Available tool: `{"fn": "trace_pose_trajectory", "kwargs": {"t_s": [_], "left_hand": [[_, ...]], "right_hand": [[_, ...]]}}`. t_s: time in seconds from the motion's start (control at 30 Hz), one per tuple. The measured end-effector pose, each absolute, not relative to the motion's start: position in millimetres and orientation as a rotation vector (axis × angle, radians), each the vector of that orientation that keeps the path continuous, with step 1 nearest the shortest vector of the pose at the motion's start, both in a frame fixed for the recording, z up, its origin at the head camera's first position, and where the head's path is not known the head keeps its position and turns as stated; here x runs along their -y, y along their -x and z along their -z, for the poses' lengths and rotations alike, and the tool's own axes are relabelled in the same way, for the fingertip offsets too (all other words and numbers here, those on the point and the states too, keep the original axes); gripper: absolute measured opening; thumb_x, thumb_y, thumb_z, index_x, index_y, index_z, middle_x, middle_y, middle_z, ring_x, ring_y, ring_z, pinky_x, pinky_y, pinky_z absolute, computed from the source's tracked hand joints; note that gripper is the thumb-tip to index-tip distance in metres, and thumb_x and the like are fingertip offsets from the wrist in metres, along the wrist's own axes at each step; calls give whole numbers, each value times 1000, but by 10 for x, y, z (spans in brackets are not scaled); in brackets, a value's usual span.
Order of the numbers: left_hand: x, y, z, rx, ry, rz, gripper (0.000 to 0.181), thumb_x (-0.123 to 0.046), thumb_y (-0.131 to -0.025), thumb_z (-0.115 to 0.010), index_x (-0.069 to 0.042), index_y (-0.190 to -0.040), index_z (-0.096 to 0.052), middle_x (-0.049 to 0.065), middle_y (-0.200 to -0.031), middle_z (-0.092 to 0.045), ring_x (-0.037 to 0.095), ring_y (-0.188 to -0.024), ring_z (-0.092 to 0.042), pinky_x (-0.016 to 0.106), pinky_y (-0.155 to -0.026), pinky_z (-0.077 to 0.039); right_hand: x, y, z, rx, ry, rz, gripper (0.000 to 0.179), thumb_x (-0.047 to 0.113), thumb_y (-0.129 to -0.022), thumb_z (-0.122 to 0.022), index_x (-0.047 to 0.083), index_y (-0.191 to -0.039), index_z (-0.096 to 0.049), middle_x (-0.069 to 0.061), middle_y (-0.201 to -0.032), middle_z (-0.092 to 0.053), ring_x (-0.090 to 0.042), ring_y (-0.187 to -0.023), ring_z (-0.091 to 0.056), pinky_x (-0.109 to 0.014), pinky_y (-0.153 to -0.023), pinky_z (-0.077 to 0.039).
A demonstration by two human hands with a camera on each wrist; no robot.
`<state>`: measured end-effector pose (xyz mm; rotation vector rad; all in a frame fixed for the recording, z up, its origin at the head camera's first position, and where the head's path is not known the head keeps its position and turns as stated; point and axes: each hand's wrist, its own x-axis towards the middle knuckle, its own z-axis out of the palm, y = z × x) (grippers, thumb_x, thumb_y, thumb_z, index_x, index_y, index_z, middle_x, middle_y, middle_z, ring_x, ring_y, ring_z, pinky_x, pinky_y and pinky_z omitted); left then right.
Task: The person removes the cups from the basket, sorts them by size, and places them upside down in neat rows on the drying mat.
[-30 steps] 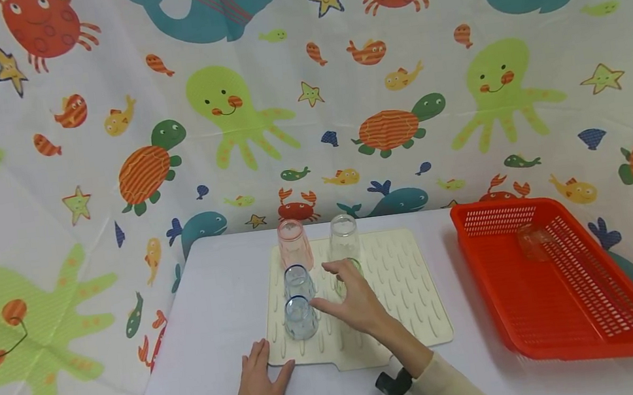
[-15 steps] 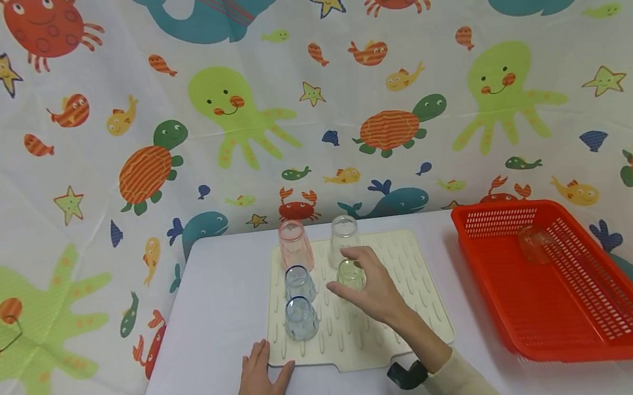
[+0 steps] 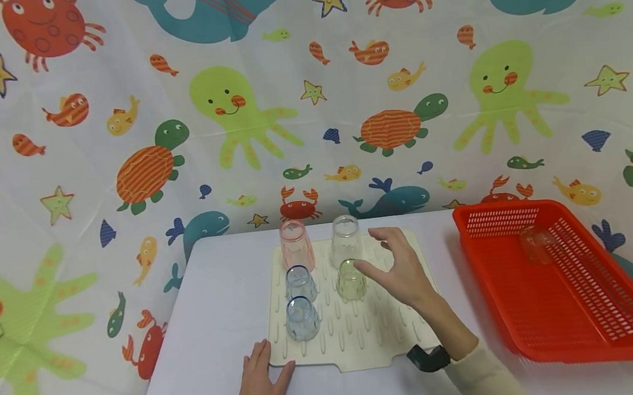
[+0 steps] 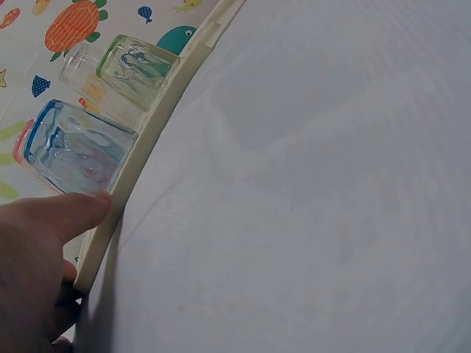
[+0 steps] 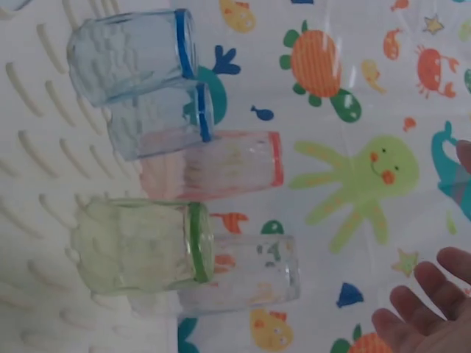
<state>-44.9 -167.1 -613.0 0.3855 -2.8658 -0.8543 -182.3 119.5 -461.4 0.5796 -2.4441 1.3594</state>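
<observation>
On a cream drying mat (image 3: 369,339) stand several glasses, rims up. Two blue-rimmed glasses, a front one (image 3: 302,321) and one behind it (image 3: 300,284), share the left row with a tall pink glass (image 3: 296,252). Beside them are a green-rimmed glass (image 3: 352,282) and a tall clear glass (image 3: 346,241). My right hand (image 3: 405,272) hovers over the mat right of the green glass, thumb and fingers spread with nothing between them. My left hand (image 3: 259,389) touches the mat's near left corner, its thumb (image 4: 81,213) at the edge below a blue glass.
A red plastic basket (image 3: 593,354) stands to the right of the mat, a clear glass (image 3: 538,244) lying inside at its far end. The white table (image 3: 217,302) extends left of the mat. A sea-animal patterned curtain (image 3: 308,126) hangs behind.
My right hand has moved right, from beside the blue glasses, past the green glass, to the mat's right part. The left hand stays at the corner. The glasses have not moved.
</observation>
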Motion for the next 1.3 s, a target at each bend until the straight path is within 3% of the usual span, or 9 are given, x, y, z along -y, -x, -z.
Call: {"fn": "trace_pose_trajectory", "kwargs": {"t_s": [0.27, 0.5, 0.97, 1.3], "left_hand": [[1678, 461, 6122, 2879, -401, 872, 77, -44, -87, -75, 5, -141, -51, 21, -150, -49, 41, -145, -39, 55, -126, -26], [1669, 445, 6113, 2896, -415, 884, 76, -43, -89, -73, 5, -143, -49, 21, -152, -47, 40, -147, -36, 54, -127, -22], [1674, 430, 6118, 2899, -417, 868, 74, -43, -90, -73, 4, -143, -50, 19, -152, -48, 38, -147, -37, 52, -127, -24], [1676, 424, 6110, 2889, -402, 874, 71, -40, -90, -73, 5, -142, -51, 20, -151, -49, 39, -147, -38, 53, -127, -24]], "right_hand": [[-1434, 1906, 4527, 2426, -519, -1341, 64, 28, -85, -79, 5, -138, -52, -14, -140, -54, -30, -128, -54, -55, -112, -48], [-1678, 1976, 4457, 2450, -397, -1251, 68, 36, -85, -79, 10, -141, -50, -12, -145, -53, -29, -129, -54, -55, -109, -50], [-2189, 2116, 4316, 2426, -166, -1272, 68, 33, -89, -76, 5, -144, -47, -18, -145, -49, -37, -130, -49, -60, -114, -44], [-2687, 2301, 4336, 2496, 74, -1253, 75, 48, -93, -67, 10, -152, -39, -16, -151, -44, -36, -134, -44, -63, -109, -46]]}}
